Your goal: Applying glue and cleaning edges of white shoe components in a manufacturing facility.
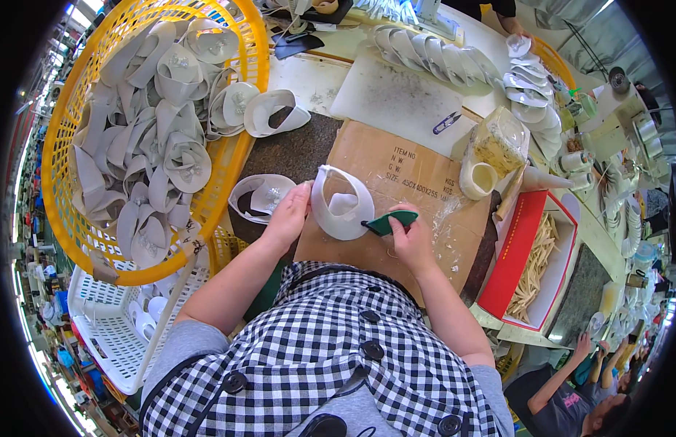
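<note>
My left hand (288, 217) grips the left edge of a white shoe upper (345, 224), a curved band with an opening in its middle. It is held above a brown cardboard sheet (418, 182). My right hand (413, 240) is closed around a green flat-handled tool (393, 221). The tool's dark tip touches or nearly touches the upper's right edge; its exact kind is not clear. Beside my left hand, another white upper (269, 195) with a shiny ornament lies on the dark mat. A third decorated upper (274, 115) rests by the basket rim.
At left, a yellow basket (55, 156) is heaped with uppers, above a white basket (97, 313). Behind the cardboard lie thread snips (447, 122) and a row of uppers (432, 57). A crusted cream cup (477, 180) and a red box (507, 258) of wooden sticks stand at right.
</note>
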The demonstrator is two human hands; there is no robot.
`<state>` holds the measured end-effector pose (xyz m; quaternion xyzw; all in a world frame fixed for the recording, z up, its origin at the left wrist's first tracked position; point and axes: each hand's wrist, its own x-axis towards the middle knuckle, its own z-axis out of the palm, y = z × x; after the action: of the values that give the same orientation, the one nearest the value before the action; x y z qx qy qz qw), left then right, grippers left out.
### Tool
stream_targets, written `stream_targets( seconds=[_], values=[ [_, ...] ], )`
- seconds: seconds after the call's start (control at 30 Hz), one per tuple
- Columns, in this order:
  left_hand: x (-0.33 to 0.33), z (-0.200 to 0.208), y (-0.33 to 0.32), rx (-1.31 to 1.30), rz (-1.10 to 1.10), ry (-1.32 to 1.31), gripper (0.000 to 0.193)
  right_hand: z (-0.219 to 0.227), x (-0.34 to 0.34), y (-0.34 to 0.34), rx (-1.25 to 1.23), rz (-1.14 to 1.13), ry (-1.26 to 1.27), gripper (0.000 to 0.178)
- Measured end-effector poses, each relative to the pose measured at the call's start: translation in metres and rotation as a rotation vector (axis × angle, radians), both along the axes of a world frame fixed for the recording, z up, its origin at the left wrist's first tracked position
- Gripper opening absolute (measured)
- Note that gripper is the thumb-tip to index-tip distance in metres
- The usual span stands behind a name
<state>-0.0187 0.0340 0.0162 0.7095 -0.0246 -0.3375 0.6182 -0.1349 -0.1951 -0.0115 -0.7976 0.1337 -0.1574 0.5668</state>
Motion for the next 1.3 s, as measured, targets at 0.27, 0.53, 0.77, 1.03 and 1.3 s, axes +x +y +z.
stream_targets(
  seconds=[0.27,0.53,0.77,1.03,1.3],
  values=[
    [0.054,0.022,-0.019,0.2,-0.028,0.085,0.058,-0.006,-0.026,-0.035,0.525,-0.29,0.007,0.018],
    [0.106,0.063,-0.054,0.372,-0.426,0.116,0.055,-0.027,-0.092,-0.075,0.589,-0.506,-0.065,0.019],
    [0.16,0.083,-0.162,0.063,-0.181,0.131,0.045,-0.036,-0.097,-0.071,0.597,-0.558,-0.108,0.02],
    [0.162,-0.01,-0.278,-0.353,0.313,0.399,0.06,-0.04,-0.095,-0.072,0.564,-0.558,-0.1,0.02],
    [0.132,-0.01,-0.271,-0.046,0.378,0.344,0.083,-0.042,-0.097,-0.074,0.588,-0.557,-0.101,0.022]
  ],
)
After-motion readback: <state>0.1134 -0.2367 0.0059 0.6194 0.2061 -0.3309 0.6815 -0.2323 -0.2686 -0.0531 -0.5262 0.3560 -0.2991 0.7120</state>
